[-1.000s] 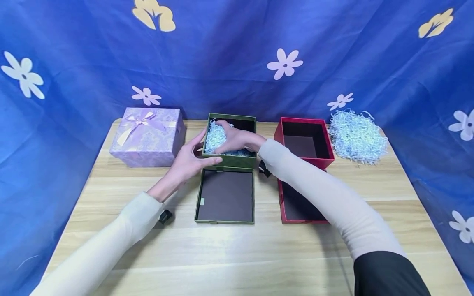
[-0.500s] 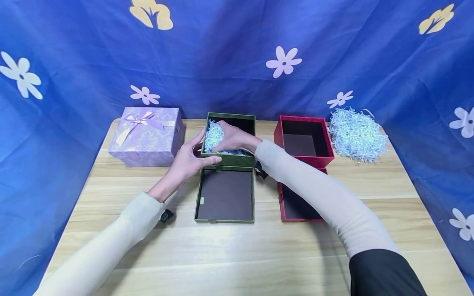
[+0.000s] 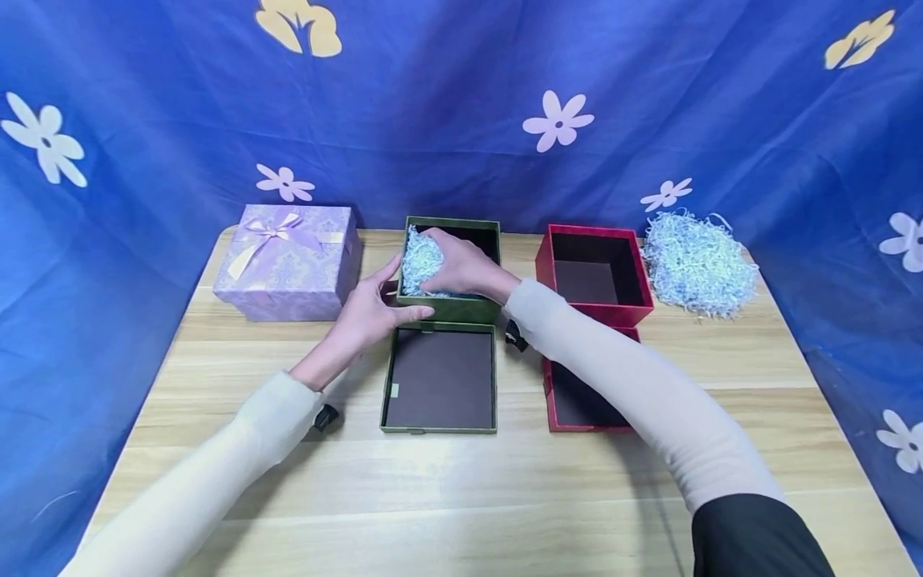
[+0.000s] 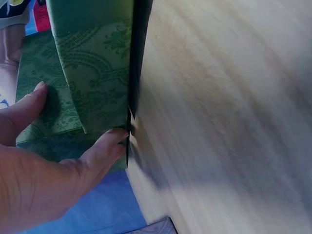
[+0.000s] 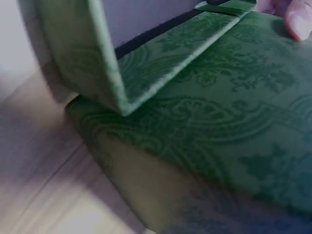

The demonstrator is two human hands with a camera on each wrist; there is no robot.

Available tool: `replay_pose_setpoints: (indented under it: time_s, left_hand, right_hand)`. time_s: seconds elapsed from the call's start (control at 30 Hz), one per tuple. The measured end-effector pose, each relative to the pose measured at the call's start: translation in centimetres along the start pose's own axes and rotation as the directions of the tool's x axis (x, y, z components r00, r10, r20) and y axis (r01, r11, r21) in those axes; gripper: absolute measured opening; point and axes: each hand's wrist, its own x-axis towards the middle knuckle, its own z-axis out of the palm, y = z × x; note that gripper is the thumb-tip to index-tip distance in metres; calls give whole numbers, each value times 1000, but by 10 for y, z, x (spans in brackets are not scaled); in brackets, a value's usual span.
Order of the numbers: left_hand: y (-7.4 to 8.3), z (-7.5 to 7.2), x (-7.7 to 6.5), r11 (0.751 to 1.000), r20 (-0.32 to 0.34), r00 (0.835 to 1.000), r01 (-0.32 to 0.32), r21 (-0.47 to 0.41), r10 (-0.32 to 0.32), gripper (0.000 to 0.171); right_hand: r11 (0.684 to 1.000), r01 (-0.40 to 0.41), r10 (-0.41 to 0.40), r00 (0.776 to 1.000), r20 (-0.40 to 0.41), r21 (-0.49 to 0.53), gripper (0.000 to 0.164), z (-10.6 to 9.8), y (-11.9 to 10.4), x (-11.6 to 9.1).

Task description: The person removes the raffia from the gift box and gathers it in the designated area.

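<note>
A green patterned box [image 3: 461, 311] stands at the back middle of the table, its top uncovered. My left hand [image 3: 364, 314] holds its near left corner, the thumb on the front face and the other fingers along the left side; in the left wrist view the left hand [image 4: 44, 183] lies against the green box [image 4: 44, 70]. Inside the box, my right hand [image 3: 465, 266] grips pale blue shredded paper [image 3: 421, 260] at the left wall. Some of the right fingers are hidden in the paper. The green lid [image 3: 441, 381] lies inner side up, touching the box front.
A lilac gift box [image 3: 288, 264] with a bow stands at the left. Right of the green box are an uncovered red box [image 3: 594, 311] and its lid [image 3: 577, 397], partly under the right sleeve. A heap of shredded paper [image 3: 699, 264] sits at the far right.
My right hand has shifted slightly within the green box, working the shredded paper against the left wall. The left hand and the boxes stay in place.
</note>
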Motion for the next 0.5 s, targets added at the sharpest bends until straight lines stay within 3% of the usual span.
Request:
replay_pose_setpoints:
  time_s: [0.17,0.5]
  left_hand:
    - [-2,-2,0,999,12,1000,22,-28,-22,110]
    - [-6,-3,-1,994,-10,1000,14,106,-13,109]
  right_hand:
    - [999,31,-32,999,-40,-38,93,0,-3,-3]
    - [996,81,-85,990,-115,-36,95,-3,-6,-12]
